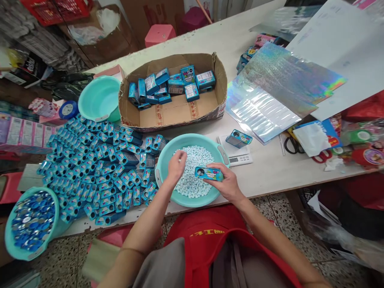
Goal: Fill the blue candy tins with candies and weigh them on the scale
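Note:
My right hand (pixel 227 182) grips a small blue candy box (pixel 208 173) held flat over the near rim of a teal basin (pixel 222 152). The basin holds a heap of small pale blue-white candies (pixel 192 168). My left hand (pixel 176 166) hovers over the candies with fingers pinched together on something small I cannot make out. Another blue box (pixel 239 138) rests on a small white scale (pixel 240 157) just right of the basin.
A big pile of blue boxes (pixel 99 164) covers the table's left. Behind stands a cardboard tray (pixel 180 110) with more boxes, and an empty teal basin (pixel 100 98). A teal bucket of round blue pieces (pixel 31 220) sits lower left. Holographic sheets (pixel 279 88) and scissors (pixel 292 145) lie right.

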`<state>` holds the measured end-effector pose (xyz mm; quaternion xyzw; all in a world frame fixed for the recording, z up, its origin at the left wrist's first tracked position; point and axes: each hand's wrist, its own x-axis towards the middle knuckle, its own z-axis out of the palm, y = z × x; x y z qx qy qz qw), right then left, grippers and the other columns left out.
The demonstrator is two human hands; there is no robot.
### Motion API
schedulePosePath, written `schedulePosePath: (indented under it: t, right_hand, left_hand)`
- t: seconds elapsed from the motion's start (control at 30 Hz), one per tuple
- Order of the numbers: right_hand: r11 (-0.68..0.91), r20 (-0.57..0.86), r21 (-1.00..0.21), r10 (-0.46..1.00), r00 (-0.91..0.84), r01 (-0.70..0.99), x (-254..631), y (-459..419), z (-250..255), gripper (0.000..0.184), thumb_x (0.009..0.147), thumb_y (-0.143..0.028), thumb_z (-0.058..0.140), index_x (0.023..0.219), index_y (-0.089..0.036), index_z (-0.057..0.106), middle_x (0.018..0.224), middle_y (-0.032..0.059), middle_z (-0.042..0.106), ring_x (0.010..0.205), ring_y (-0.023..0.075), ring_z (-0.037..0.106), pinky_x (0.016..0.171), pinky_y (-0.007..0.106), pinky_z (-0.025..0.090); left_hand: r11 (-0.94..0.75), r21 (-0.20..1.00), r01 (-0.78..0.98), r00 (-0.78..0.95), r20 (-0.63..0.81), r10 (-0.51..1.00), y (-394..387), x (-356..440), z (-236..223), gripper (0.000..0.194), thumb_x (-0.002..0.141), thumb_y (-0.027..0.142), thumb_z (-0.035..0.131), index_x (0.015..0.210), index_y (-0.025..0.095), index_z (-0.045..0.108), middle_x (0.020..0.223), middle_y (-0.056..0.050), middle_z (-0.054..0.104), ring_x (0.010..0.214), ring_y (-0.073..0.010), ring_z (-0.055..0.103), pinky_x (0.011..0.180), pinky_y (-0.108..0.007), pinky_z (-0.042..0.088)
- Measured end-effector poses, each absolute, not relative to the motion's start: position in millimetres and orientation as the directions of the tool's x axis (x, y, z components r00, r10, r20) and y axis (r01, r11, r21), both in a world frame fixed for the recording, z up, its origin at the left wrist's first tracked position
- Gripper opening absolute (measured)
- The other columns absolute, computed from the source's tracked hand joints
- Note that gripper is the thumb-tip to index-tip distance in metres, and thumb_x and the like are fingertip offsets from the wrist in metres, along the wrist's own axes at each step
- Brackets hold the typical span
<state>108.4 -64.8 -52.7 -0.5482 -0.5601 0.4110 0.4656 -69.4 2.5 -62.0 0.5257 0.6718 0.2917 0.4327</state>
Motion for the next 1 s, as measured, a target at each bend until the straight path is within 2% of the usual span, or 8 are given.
schedulePosePath:
  t: [0.1, 0.2, 0.33, 0.43, 0.53, 0.63, 0.83, 1.0]
  right_hand:
    - [0.086, 0.119, -0.962, 0.986, 0.115, 0.258, 115.0, -68.3, -66.9, 0.035, 0.070, -0.035, 0.076, 0.099, -0.024, 0.061, 0.098, 0.0050, 0.065, 0.092, 0.0211, 0.063, 0.083, 0.036, 0.051]
    - [0.120, 0.195, -0.936, 0.960, 0.203, 0.332, 112.0, -66.8, -84.6, 0.034, 0.071, -0.034, 0.075, 0.099, -0.023, 0.060, 0.098, 0.0060, 0.064, 0.094, 0.0220, 0.062, 0.086, 0.039, 0.050]
    - [0.131, 0.244, -0.914, 0.934, 0.261, 0.385, 107.1, -63.9, -91.7, 0.032, 0.072, -0.033, 0.074, 0.099, -0.023, 0.059, 0.096, 0.0060, 0.063, 0.093, 0.0221, 0.061, 0.085, 0.040, 0.051]
    - [0.097, 0.207, -0.925, 0.939, 0.274, 0.367, 108.0, -64.4, -83.8, 0.032, 0.073, -0.033, 0.074, 0.100, -0.023, 0.059, 0.097, 0.0057, 0.062, 0.091, 0.0216, 0.061, 0.083, 0.038, 0.051]
    - [0.077, 0.182, -0.919, 0.953, 0.242, 0.386, 108.3, -67.3, -75.0, 0.033, 0.073, -0.031, 0.073, 0.100, -0.022, 0.059, 0.096, 0.0055, 0.062, 0.091, 0.0216, 0.061, 0.082, 0.037, 0.050]
    - [0.078, 0.167, -0.899, 0.971, 0.172, 0.430, 103.7, -69.6, -72.3, 0.030, 0.073, -0.030, 0.072, 0.098, -0.022, 0.058, 0.093, 0.0052, 0.061, 0.089, 0.0220, 0.060, 0.079, 0.036, 0.050]
    - [0.052, 0.098, -0.870, 0.993, 0.069, 0.490, 85.8, -68.6, -73.6, 0.024, 0.073, -0.025, 0.069, 0.093, -0.022, 0.057, 0.088, 0.0046, 0.061, 0.085, 0.0227, 0.060, 0.073, 0.035, 0.049]
    - [0.107, 0.110, -0.870, 0.994, -0.022, 0.482, 78.6, -68.2, -59.7, 0.023, 0.074, -0.022, 0.067, 0.095, -0.022, 0.057, 0.090, 0.0047, 0.061, 0.087, 0.0222, 0.059, 0.075, 0.034, 0.048]
  left_hand:
    - [0.176, 0.360, 0.916, -0.014, -0.410, 0.912, -21.1, -66.9, -89.6, 0.045, 0.076, 0.047, 0.060, 0.111, 0.020, 0.056, 0.122, -0.015, 0.053, 0.116, -0.0353, 0.043, 0.091, -0.051, 0.038]
    - [0.063, 0.161, 0.985, 0.021, -0.474, 0.880, -49.6, -42.0, -103.5, 0.058, 0.079, 0.054, 0.051, 0.124, 0.018, 0.048, 0.125, -0.018, 0.048, 0.115, -0.0382, 0.042, 0.089, -0.056, 0.038]
    - [-0.013, 0.278, 0.960, 0.158, -0.503, 0.850, -63.5, -18.9, -109.5, 0.044, 0.082, 0.045, 0.049, 0.118, 0.019, 0.051, 0.114, -0.015, 0.053, 0.105, -0.0315, 0.051, 0.079, -0.042, 0.046]
    - [0.130, 0.487, 0.864, 0.171, -0.525, 0.834, -53.9, -27.5, -111.9, 0.026, 0.077, 0.031, 0.055, 0.100, 0.021, 0.058, 0.096, -0.008, 0.060, 0.088, -0.0235, 0.059, 0.074, -0.034, 0.047]
    - [0.445, 0.717, 0.536, 0.097, -0.576, 0.811, -41.2, -46.3, -105.2, 0.014, 0.072, 0.032, 0.057, 0.080, 0.020, 0.058, 0.066, 0.000, 0.056, 0.061, -0.0155, 0.056, 0.056, -0.026, 0.045]
    - [0.602, 0.794, 0.087, 0.048, -0.606, 0.794, -33.5, -57.7, -84.3, 0.023, 0.066, 0.038, 0.063, 0.073, 0.019, 0.054, 0.054, 0.004, 0.049, 0.040, -0.0093, 0.044, 0.037, -0.020, 0.034]
    - [0.305, 0.813, -0.496, -0.071, -0.388, 0.919, -24.5, -47.0, -43.4, 0.017, 0.065, 0.028, 0.062, 0.074, 0.019, 0.051, 0.067, 0.001, 0.058, 0.054, -0.0126, 0.059, 0.045, -0.021, 0.043]
    - [0.218, 0.785, -0.579, -0.159, -0.371, 0.915, -19.8, -40.7, -34.9, 0.018, 0.069, 0.032, 0.060, 0.075, 0.018, 0.051, 0.068, 0.001, 0.058, 0.060, -0.0148, 0.064, 0.053, -0.024, 0.048]
